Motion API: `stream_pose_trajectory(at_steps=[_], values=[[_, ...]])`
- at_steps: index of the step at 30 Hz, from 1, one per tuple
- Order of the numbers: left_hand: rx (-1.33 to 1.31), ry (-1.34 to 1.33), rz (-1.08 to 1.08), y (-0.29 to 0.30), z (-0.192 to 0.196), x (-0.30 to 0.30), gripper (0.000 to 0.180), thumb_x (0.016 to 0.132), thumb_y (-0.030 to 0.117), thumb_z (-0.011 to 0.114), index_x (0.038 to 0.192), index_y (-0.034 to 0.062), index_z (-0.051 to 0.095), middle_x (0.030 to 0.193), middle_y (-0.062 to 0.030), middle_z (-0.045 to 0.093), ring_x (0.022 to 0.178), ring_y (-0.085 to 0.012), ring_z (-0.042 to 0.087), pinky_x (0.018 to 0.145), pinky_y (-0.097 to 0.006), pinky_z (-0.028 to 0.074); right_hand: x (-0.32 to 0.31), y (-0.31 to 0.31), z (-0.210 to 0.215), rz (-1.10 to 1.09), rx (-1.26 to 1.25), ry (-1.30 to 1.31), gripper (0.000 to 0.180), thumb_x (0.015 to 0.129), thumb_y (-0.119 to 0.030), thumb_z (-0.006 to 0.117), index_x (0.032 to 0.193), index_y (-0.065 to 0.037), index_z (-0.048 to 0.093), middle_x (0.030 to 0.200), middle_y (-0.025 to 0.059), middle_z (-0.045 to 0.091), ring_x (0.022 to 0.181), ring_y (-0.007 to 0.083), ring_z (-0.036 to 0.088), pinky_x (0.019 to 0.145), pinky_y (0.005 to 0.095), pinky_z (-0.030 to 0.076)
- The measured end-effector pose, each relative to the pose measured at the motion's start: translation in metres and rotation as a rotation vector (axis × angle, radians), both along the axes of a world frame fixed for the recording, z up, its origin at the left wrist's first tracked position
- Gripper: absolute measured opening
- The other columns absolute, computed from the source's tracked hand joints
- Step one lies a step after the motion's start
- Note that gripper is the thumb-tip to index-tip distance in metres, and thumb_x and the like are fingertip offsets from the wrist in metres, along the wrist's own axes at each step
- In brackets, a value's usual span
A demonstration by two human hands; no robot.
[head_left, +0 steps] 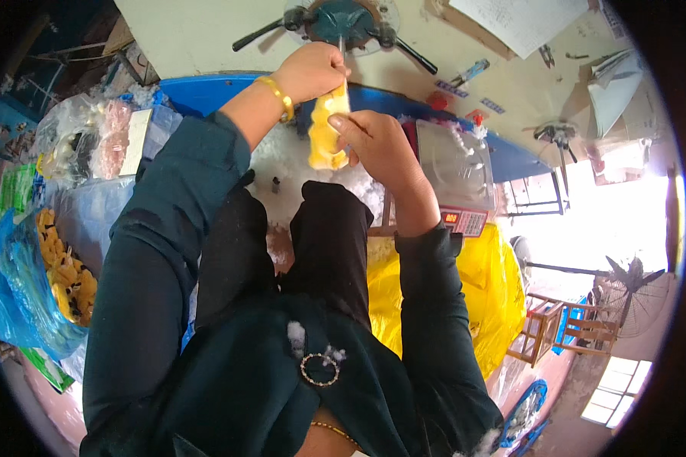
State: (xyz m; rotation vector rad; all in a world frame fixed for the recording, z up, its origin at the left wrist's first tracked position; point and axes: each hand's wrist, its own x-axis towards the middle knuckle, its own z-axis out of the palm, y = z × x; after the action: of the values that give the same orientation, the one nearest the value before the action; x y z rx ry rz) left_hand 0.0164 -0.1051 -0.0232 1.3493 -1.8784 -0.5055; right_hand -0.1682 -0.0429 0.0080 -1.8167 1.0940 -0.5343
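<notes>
A limp-looking yellow fuzzy fabric piece [326,137] with pale patches and a wavy edge hangs between my hands; it looks like a plush toy part. My left hand [312,72], with a gold bangle on its wrist, is closed around its upper end, right at a thin metal tube [342,47]. That tube comes out of a dark green round fitting [341,19] with black handles on the worktable. Whether the tube reaches inside the fabric is hidden by my fingers. My right hand [377,145] pinches the piece's right side lower down, thumb on top.
White fluff [282,164] lies below the table's blue edge [206,87]. At left, a blue plastic bag [23,282] holds yellow plush pieces [67,270]. A large yellow bag [480,297] stands at right, near a clear box [456,164]. Snips [471,72] and papers [522,19] lie on the table.
</notes>
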Motion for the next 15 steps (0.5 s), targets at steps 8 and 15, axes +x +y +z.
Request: stream_pose_trajectory(at_steps=[8, 15], values=[[0.067, 0.039, -0.03, 0.031, 0.001, -0.009, 0.024, 0.084, 0.019, 0.065, 0.07, 0.0008, 0.058, 0.062, -0.011, 0.058, 0.054, -0.0218, 0.053, 0.054, -0.034, 0.043, 0.007, 0.012, -0.021, -0.274, -0.27, 0.079, 0.044, 0.075, -0.039, 0.075, 0.065, 0.001, 0.059, 0.06, 0.0152, 0.055, 0.054, 0.0287, 0.052, 0.052, 0.0372, 0.04], [0.044, -0.025, 0.007, 0.074, 0.007, -0.025, 0.02, 0.084, 0.018, 0.065, 0.073, 0.0026, 0.058, 0.065, -0.0124, 0.058, 0.055, -0.0281, 0.054, 0.053, -0.035, 0.042, -0.007, 0.01, -0.045, -0.189, -0.365, 0.032, 0.031, 0.072, -0.022, 0.077, 0.068, 0.002, 0.058, 0.06, 0.0112, 0.051, 0.052, 0.0181, 0.046, 0.05, 0.033, 0.038]])
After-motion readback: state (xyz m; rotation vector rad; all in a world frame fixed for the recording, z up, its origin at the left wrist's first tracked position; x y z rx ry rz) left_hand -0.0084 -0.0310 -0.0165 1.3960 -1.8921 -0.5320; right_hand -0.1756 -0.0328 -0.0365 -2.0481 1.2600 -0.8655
